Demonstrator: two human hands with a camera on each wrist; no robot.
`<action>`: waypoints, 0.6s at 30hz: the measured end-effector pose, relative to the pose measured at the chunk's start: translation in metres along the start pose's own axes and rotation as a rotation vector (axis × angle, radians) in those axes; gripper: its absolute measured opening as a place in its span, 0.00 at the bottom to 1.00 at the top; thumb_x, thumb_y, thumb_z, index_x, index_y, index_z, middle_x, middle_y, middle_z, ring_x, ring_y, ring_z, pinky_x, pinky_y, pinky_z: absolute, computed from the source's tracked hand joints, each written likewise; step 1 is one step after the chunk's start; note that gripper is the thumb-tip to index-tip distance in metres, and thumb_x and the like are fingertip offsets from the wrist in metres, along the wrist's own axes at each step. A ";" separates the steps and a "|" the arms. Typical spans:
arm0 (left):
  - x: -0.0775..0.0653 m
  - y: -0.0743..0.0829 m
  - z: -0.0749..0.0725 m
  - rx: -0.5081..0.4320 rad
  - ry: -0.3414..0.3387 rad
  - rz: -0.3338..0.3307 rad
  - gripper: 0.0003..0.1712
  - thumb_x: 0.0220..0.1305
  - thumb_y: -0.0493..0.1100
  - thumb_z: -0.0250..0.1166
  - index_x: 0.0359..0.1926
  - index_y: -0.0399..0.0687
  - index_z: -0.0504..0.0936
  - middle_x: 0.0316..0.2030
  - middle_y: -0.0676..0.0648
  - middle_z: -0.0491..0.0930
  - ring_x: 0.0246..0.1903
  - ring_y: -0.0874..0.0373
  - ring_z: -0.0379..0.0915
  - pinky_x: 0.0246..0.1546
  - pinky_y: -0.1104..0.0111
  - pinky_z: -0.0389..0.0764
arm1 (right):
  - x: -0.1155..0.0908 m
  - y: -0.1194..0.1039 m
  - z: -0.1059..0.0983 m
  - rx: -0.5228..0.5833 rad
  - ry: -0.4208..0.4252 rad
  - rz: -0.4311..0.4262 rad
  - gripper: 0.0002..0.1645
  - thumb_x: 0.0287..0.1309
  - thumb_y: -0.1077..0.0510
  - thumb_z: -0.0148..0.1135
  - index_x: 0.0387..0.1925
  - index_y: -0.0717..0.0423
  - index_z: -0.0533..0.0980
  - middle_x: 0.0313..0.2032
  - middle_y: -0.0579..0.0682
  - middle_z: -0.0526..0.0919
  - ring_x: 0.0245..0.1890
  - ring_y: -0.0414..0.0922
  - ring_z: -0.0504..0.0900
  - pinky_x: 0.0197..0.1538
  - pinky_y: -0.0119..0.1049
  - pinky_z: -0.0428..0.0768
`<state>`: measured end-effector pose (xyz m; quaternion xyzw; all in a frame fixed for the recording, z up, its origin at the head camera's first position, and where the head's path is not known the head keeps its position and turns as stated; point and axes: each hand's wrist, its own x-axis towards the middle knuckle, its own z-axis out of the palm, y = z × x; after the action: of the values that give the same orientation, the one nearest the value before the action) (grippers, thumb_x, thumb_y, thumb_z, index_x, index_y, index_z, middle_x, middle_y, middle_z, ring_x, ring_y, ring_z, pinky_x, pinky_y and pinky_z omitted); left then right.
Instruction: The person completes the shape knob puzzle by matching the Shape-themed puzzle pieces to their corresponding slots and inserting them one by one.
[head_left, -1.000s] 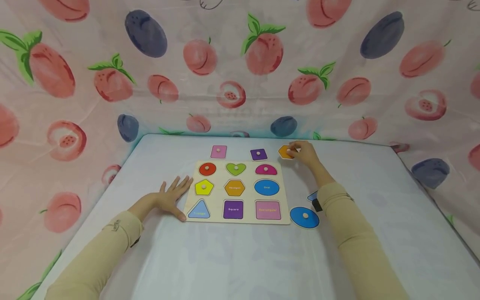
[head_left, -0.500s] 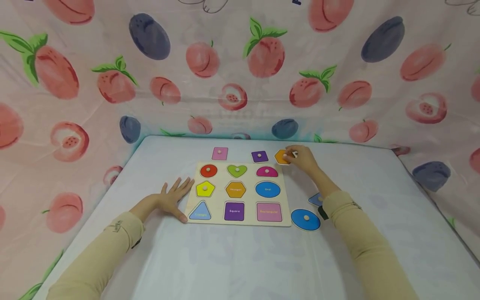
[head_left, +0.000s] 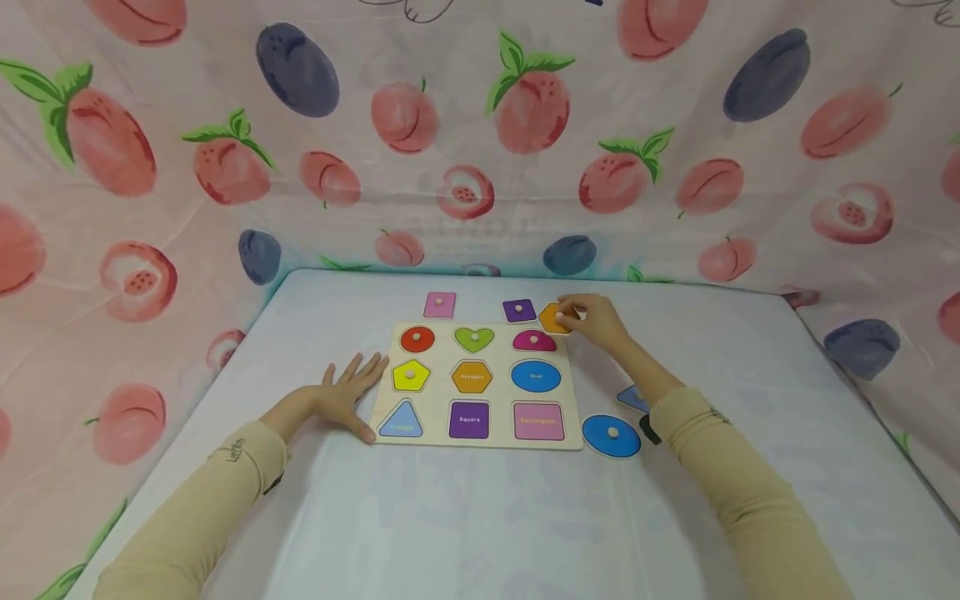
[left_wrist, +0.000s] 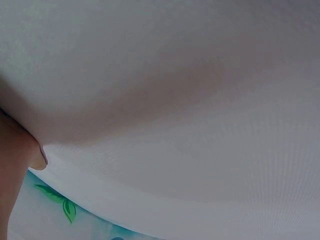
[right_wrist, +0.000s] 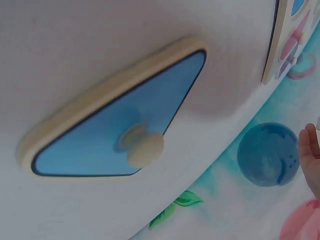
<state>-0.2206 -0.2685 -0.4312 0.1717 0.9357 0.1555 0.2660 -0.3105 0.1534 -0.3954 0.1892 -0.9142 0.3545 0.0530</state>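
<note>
My right hand (head_left: 597, 322) pinches the round knob of an orange hexagon puzzle piece (head_left: 553, 318) at the back right corner of the wooden shape board (head_left: 438, 406). The piece overlaps the board's corner in the head view. With fingers spread, my left hand (head_left: 347, 397) lies flat at the board's left edge, its thumb by the front left corner. A red circle, green heart, magenta half circle and yellow pentagon (head_left: 410, 376) sit in their recesses with knobs up. The hexagon recess (head_left: 472, 377) shows its printed orange floor, as do the oval, triangle, square and rectangle recesses.
Behind the board lie a pink rectangle piece (head_left: 439, 305) and a purple square piece (head_left: 518, 311). A blue oval piece (head_left: 612, 436) lies off the front right corner. The blue triangle piece (right_wrist: 120, 120) rests near the right forearm. A fruit-print cloth hangs behind the white table (head_left: 480, 525).
My right hand has moved the orange hexagon piece left and slightly toward me, from the table behind to the board's back right corner. My left hand has stayed in place.
</note>
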 end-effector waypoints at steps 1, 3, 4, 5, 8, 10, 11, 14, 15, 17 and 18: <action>0.000 0.000 0.000 0.001 0.000 0.000 0.76 0.37 0.63 0.75 0.73 0.45 0.31 0.74 0.38 0.24 0.71 0.37 0.14 0.62 0.35 0.20 | -0.001 -0.002 0.001 -0.001 0.000 -0.004 0.12 0.59 0.60 0.62 0.39 0.66 0.80 0.53 0.64 0.79 0.56 0.61 0.75 0.60 0.54 0.73; 0.000 0.000 -0.001 0.002 -0.001 0.000 0.76 0.37 0.62 0.75 0.73 0.45 0.31 0.74 0.39 0.24 0.71 0.37 0.14 0.62 0.35 0.20 | -0.002 -0.004 0.004 -0.002 -0.007 0.005 0.12 0.59 0.59 0.62 0.40 0.65 0.80 0.53 0.63 0.79 0.57 0.61 0.74 0.60 0.55 0.72; 0.000 0.000 0.000 0.001 -0.002 0.000 0.76 0.37 0.63 0.75 0.73 0.45 0.31 0.74 0.39 0.24 0.71 0.37 0.14 0.62 0.35 0.19 | -0.003 -0.006 0.006 0.000 -0.012 0.007 0.12 0.59 0.59 0.62 0.40 0.65 0.80 0.54 0.63 0.79 0.58 0.61 0.73 0.60 0.54 0.72; 0.001 0.000 0.000 0.001 -0.002 0.000 0.76 0.38 0.63 0.75 0.73 0.46 0.31 0.74 0.39 0.24 0.71 0.37 0.14 0.62 0.35 0.19 | -0.004 -0.007 0.008 0.002 -0.017 0.006 0.12 0.59 0.59 0.62 0.40 0.65 0.80 0.54 0.63 0.79 0.58 0.60 0.73 0.60 0.54 0.72; 0.001 -0.001 0.000 -0.002 0.000 0.001 0.76 0.38 0.63 0.75 0.73 0.46 0.31 0.74 0.39 0.24 0.71 0.37 0.14 0.62 0.35 0.19 | -0.007 -0.013 0.014 0.014 -0.032 0.000 0.12 0.59 0.59 0.62 0.39 0.65 0.81 0.54 0.62 0.79 0.57 0.60 0.74 0.59 0.52 0.74; 0.001 -0.002 -0.001 0.002 -0.001 -0.001 0.76 0.38 0.63 0.75 0.73 0.46 0.31 0.74 0.39 0.24 0.71 0.37 0.14 0.62 0.35 0.19 | -0.009 -0.018 0.018 0.021 -0.038 -0.027 0.11 0.59 0.60 0.62 0.39 0.66 0.80 0.54 0.64 0.78 0.56 0.60 0.75 0.56 0.51 0.77; 0.001 -0.002 -0.001 0.001 -0.001 0.000 0.76 0.38 0.63 0.75 0.73 0.46 0.31 0.74 0.39 0.24 0.71 0.37 0.14 0.62 0.35 0.19 | -0.010 -0.020 0.019 0.025 -0.041 -0.032 0.11 0.59 0.61 0.62 0.39 0.66 0.80 0.54 0.64 0.78 0.56 0.60 0.75 0.55 0.51 0.77; 0.001 -0.002 -0.002 0.006 -0.005 0.001 0.77 0.37 0.64 0.75 0.73 0.46 0.30 0.73 0.39 0.24 0.71 0.37 0.14 0.62 0.35 0.19 | -0.013 -0.028 0.025 0.033 -0.052 -0.038 0.11 0.59 0.61 0.61 0.39 0.67 0.80 0.53 0.65 0.79 0.55 0.60 0.76 0.54 0.49 0.79; 0.001 -0.002 -0.002 0.005 -0.007 0.003 0.77 0.37 0.64 0.75 0.73 0.46 0.30 0.73 0.39 0.24 0.71 0.37 0.13 0.62 0.35 0.19 | -0.013 -0.031 0.027 0.033 -0.056 -0.035 0.11 0.59 0.61 0.61 0.39 0.66 0.80 0.53 0.64 0.79 0.55 0.60 0.75 0.54 0.49 0.79; 0.001 -0.001 -0.002 0.000 -0.009 0.008 0.77 0.37 0.64 0.75 0.73 0.45 0.30 0.73 0.38 0.24 0.71 0.37 0.13 0.62 0.34 0.19 | -0.015 -0.035 0.031 0.031 -0.064 -0.016 0.11 0.59 0.61 0.62 0.40 0.65 0.80 0.53 0.63 0.79 0.55 0.59 0.76 0.54 0.48 0.79; 0.001 -0.001 -0.001 0.002 -0.011 0.009 0.77 0.37 0.64 0.75 0.73 0.45 0.30 0.73 0.38 0.24 0.71 0.37 0.14 0.62 0.34 0.19 | -0.016 -0.036 0.034 0.024 -0.068 -0.013 0.11 0.59 0.61 0.62 0.40 0.65 0.80 0.53 0.63 0.79 0.55 0.59 0.76 0.55 0.48 0.78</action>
<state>-0.2224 -0.2695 -0.4310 0.1768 0.9336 0.1550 0.2703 -0.2809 0.1110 -0.4013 0.2079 -0.9099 0.3582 0.0221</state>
